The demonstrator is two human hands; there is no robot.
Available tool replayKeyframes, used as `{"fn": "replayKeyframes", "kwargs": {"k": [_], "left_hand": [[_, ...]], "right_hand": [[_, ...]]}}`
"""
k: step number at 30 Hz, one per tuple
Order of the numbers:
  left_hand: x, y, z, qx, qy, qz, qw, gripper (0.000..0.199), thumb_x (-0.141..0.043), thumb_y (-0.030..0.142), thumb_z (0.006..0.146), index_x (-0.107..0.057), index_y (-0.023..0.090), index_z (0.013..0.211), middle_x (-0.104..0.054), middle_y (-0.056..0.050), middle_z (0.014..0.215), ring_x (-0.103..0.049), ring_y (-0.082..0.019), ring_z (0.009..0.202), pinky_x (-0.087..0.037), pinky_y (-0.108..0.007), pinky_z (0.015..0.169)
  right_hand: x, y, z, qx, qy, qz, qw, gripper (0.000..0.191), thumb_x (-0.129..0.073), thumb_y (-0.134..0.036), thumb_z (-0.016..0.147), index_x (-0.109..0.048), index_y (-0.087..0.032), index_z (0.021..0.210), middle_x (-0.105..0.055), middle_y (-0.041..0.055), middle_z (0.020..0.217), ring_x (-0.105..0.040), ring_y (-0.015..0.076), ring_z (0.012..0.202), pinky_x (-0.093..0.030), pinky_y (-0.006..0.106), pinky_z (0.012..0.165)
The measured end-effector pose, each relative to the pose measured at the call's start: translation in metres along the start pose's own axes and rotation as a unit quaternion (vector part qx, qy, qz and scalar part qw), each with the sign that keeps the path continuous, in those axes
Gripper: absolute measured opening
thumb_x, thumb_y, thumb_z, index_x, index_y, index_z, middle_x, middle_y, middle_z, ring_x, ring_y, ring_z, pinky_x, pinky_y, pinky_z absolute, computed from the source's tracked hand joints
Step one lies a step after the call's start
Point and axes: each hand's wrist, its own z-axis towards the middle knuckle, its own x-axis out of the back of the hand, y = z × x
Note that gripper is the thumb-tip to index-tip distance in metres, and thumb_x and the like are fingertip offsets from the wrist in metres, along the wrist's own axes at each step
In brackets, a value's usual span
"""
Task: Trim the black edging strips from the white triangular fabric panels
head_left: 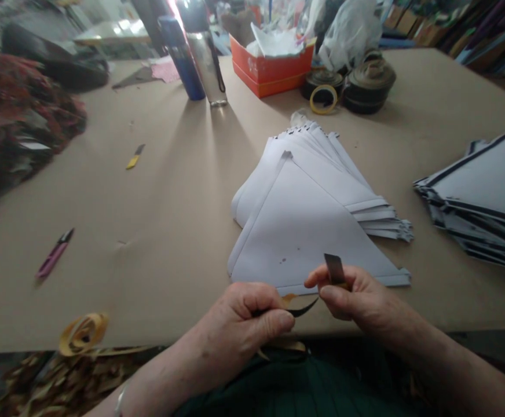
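Note:
My left hand [248, 315] and my right hand [352, 292] hover at the near table edge, pinching a narrow strip of black-and-tan tape [304, 308] between them. Its dark end [335, 269] sticks up from my right fingers. Just beyond my hands lies a fanned stack of white triangular sheets [304, 226], with the tip of the top sheet close to my right fingers. A second stack of triangles with black edging [482, 197] sits to the right, out of reach of my hands' current spot.
The table has a tan paper cover [117, 231]. Pink-handled thread snips [55, 253], yellow snips [135, 156] and a curl of tan tape [83, 335] lie on the left. Bottles [204, 55], an orange box [272, 66] and tape rolls [368, 84] stand at the back.

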Motion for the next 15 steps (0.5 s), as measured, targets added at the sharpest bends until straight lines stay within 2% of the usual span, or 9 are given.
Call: {"fn": "replayKeyframes", "kwargs": {"k": [2,6,10,12,15], "left_hand": [[0.000,0.000,0.003,0.014,0.001,-0.005,1.000,0.029,-0.054,0.037,0.077,-0.048,0.018,0.055,-0.036,0.005,0.055,-0.031,-0.010,0.053,-0.025,-0.023,0.048],[0.000,-0.001,0.008,0.045,-0.002,-0.005,0.999,0.031,-0.056,0.038,0.075,-0.045,0.018,0.054,-0.032,0.006,0.052,-0.028,-0.009,0.052,-0.022,-0.022,0.047],[-0.002,-0.005,0.012,0.088,-0.034,-0.029,0.995,0.036,-0.056,0.047,0.074,-0.047,0.018,0.056,-0.032,0.006,0.053,-0.028,-0.009,0.052,-0.022,-0.022,0.048],[-0.002,-0.006,0.015,0.121,-0.069,-0.041,0.989,0.041,-0.057,0.054,0.072,-0.048,0.018,0.056,-0.035,0.005,0.054,-0.029,-0.009,0.053,-0.023,-0.022,0.049],[0.002,-0.004,0.022,0.139,-0.097,-0.011,0.985,0.045,-0.058,0.061,0.067,-0.050,0.018,0.054,-0.039,0.004,0.052,-0.031,-0.010,0.050,-0.025,-0.022,0.047]], "right_hand": [[-0.001,0.002,0.001,0.014,0.014,0.006,1.000,0.033,-0.070,-0.046,0.076,-0.062,-0.018,0.091,-0.034,-0.0073,0.057,-0.025,0.0068,0.050,-0.020,0.022,0.048],[-0.005,0.002,0.000,0.064,0.028,-0.046,0.997,0.019,-0.066,-0.035,0.080,-0.060,-0.017,0.076,-0.041,-0.0053,0.060,-0.031,0.0076,0.055,-0.025,0.022,0.052],[-0.003,0.000,-0.008,0.090,0.034,-0.074,0.993,0.016,-0.059,-0.026,0.083,-0.055,-0.017,0.070,-0.041,-0.0050,0.061,-0.033,0.0078,0.057,-0.026,0.022,0.053],[0.008,0.001,-0.014,0.091,0.074,-0.090,0.989,0.016,-0.058,-0.025,0.082,-0.053,-0.017,0.069,-0.040,-0.0053,0.061,-0.033,0.0076,0.057,-0.026,0.022,0.053],[0.038,0.003,-0.027,0.084,0.171,-0.124,0.974,0.017,-0.058,-0.026,0.079,-0.050,-0.017,0.067,-0.039,-0.0054,0.059,-0.033,0.0079,0.056,-0.026,0.022,0.053]]}}
